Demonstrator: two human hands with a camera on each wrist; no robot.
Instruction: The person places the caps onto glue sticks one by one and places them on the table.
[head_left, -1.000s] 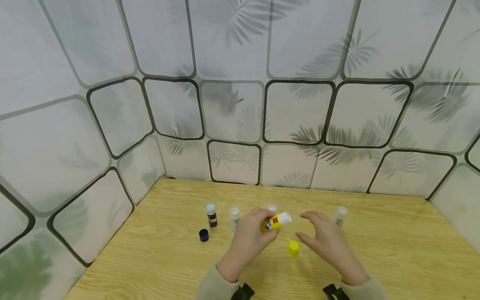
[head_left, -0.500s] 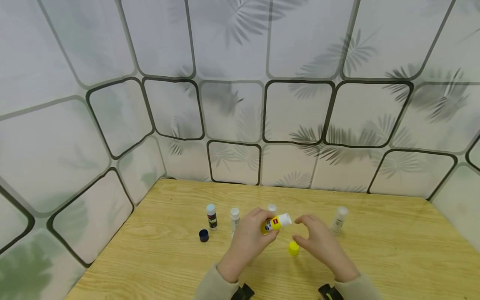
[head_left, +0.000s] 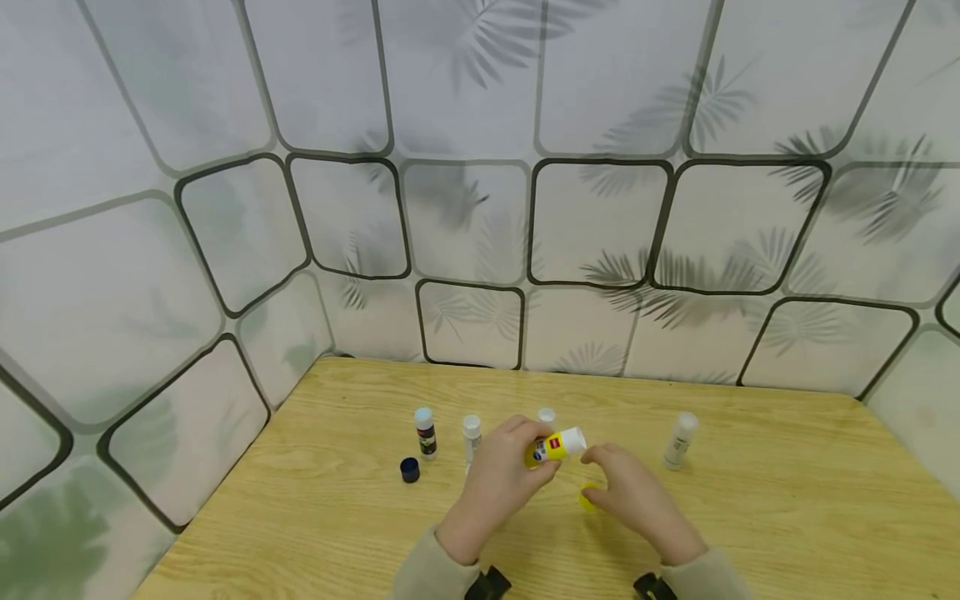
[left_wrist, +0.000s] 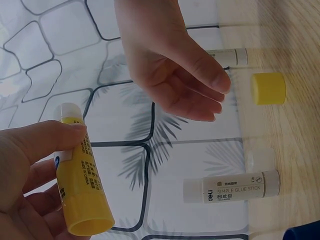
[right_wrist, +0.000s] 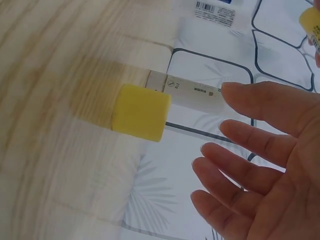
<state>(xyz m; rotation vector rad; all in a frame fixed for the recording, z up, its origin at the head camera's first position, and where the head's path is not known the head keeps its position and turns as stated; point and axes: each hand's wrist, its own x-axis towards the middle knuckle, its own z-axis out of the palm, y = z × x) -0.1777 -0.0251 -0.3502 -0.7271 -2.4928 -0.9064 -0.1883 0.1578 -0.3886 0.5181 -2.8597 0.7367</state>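
The right hand (head_left: 633, 504) — loose, empty — has neared the yellow cap (right_wrist: 141, 112), probably within reach; the left hand (head_left: 497, 472) grips the glue stick (head_left: 552, 448).

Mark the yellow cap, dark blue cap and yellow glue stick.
Yellow cap (right_wrist: 141, 112): right wrist view, side wall.
Dark blue cap (head_left: 409, 473): head view, outer side.
Yellow glue stick (left_wrist: 81, 175): left wrist view, barrel.

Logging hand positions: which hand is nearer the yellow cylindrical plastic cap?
Right. The right hand is just right of the cap, not touching; the left hand is farther off to its left, gripping a yellow-and-white glue stick.
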